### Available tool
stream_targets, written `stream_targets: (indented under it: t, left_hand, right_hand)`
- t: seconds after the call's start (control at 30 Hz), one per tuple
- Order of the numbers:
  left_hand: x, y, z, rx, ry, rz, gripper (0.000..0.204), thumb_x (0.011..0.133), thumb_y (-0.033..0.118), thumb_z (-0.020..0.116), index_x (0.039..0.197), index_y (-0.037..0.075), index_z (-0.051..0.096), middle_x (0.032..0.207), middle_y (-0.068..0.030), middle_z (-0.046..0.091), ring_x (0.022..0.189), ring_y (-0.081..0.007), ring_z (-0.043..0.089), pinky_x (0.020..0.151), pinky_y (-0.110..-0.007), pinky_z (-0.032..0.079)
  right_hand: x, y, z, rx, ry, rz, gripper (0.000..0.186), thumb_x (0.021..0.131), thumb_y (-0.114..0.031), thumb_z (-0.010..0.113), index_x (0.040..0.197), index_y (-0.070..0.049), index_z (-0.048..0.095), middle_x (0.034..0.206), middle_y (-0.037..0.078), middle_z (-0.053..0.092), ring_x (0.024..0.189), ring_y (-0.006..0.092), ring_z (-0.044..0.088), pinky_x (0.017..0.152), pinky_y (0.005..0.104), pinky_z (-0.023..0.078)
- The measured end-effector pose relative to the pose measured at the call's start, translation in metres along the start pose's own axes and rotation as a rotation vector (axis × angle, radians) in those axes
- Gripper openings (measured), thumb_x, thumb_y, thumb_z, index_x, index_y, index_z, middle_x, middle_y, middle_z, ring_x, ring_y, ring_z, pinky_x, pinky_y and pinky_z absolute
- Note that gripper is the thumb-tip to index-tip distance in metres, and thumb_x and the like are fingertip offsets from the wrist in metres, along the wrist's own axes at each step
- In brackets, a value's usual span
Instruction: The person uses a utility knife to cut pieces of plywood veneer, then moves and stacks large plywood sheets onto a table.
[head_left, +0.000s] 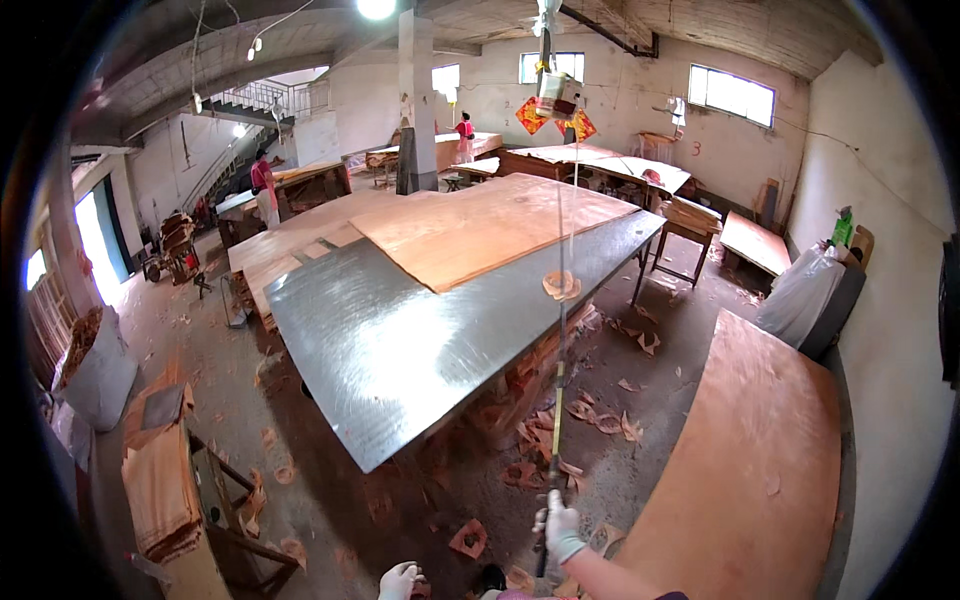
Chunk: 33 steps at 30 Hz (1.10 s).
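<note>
My right hand [562, 528], in a white glove, is wrapped round the lower part of a long thin pole [558, 412]. The pole rises nearly upright in front of the table and narrows toward its far end. My left hand [400, 580], also gloved in white, is low at the bottom edge with its fingers loosely bent and nothing seen in them. Ahead is a big table with a shiny grey metal top [400, 335]. A large reddish-brown wood veneer sheet [490, 225] covers its far part. A small torn veneer scrap [562, 286] shows behind the pole, near the table's right edge.
A long veneer sheet [750, 460] lies at the right by the wall. Stacked veneer strips [160, 490] rest on a stand at lower left. Scraps [600, 415] litter the floor. A pillar [417, 90], more tables and two people [465, 140] are farther back.
</note>
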<state>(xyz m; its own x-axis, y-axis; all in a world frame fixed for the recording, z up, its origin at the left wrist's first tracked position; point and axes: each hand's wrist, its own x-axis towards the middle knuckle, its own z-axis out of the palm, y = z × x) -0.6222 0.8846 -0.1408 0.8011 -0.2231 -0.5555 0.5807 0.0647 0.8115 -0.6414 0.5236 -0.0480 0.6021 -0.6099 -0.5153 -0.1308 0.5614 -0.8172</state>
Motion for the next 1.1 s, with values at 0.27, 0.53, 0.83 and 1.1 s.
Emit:
stream_targets:
  t: [0.27, 0.53, 0.83, 1.1]
  left_hand:
    - [0.097, 0.147, 0.095, 0.268, -0.283, -0.027, 0.029, 0.097, 0.024, 0.058, 0.114, 0.0, 0.06, 0.081, -0.0043, 0.065, 0.072, -0.0154, 0.065, 0.06, -0.026, 0.05]
    - [0.12, 0.17, 0.034, 0.765, 0.156, 0.163, 0.023, 0.088, 0.028, 0.068, 0.089, 0.005, 0.071, 0.082, -0.0124, 0.068, 0.078, -0.0248, 0.064, 0.073, -0.041, 0.048]
    - [0.222, 0.277, 0.068, 0.801, 0.102, 0.21, 0.033, 0.091, 0.034, 0.06, 0.104, 0.005, 0.068, 0.097, -0.0165, 0.069, 0.095, -0.0294, 0.066, 0.083, -0.04, 0.049]
    - [0.29, 0.315, 0.12, 0.654, 0.158, 0.236, 0.029, 0.089, 0.031, 0.064, 0.092, 0.002, 0.068, 0.079, -0.0137, 0.067, 0.076, -0.0257, 0.064, 0.071, -0.038, 0.05]
  right_hand:
    - [0.039, 0.017, 0.148, -0.802, -0.869, 0.314, 0.042, 0.096, -0.049, 0.052, 0.12, -0.015, 0.059, 0.068, 0.001, 0.057, 0.052, 0.0098, 0.052, 0.044, 0.0254, 0.04]
    - [0.241, -0.031, 0.184, 0.049, -0.23, 0.334, 0.016, 0.091, -0.017, 0.06, 0.095, -0.002, 0.059, 0.083, 0.011, 0.066, 0.06, 0.0154, 0.058, 0.048, 0.0314, 0.046]
    - [0.418, -0.177, 0.208, -0.088, -0.085, 0.011, 0.016, 0.1, -0.01, 0.041, 0.11, -0.002, 0.05, 0.081, 0.016, 0.064, 0.049, 0.0191, 0.053, 0.043, 0.03, 0.045]
    - [0.59, -0.273, 0.211, -0.158, 0.166, -0.123, 0.016, 0.094, -0.004, 0.04, 0.108, -0.005, 0.046, 0.079, 0.016, 0.064, 0.045, 0.0179, 0.053, 0.038, 0.0313, 0.046]
